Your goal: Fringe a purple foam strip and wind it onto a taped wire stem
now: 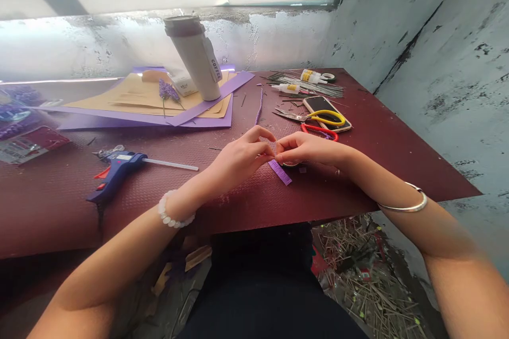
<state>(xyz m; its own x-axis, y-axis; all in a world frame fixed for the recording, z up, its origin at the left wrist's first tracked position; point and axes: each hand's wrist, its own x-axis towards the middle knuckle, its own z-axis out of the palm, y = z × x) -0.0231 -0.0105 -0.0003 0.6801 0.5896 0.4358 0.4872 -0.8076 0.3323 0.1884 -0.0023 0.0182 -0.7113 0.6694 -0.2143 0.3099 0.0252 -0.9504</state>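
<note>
My left hand and my right hand meet over the front of the table, fingertips nearly touching. Between them hangs a narrow purple paper strip with fine cuts along it, its upper end hidden at the fingers. Thumb and fingers of the left hand pinch that end. The right hand's fingers are also closed beside it; what they hold is hidden. Just beyond the hands lies a thin purple-wrapped stem. Scissors with yellow and red handles rest against a phone right of it.
A blue glue gun with a glue stick lies left. Farther back, a coffee cup stands on brown and purple paper sheets beside a purple flower sprig. Two glue bottles, thin wires and a tape roll lie back right.
</note>
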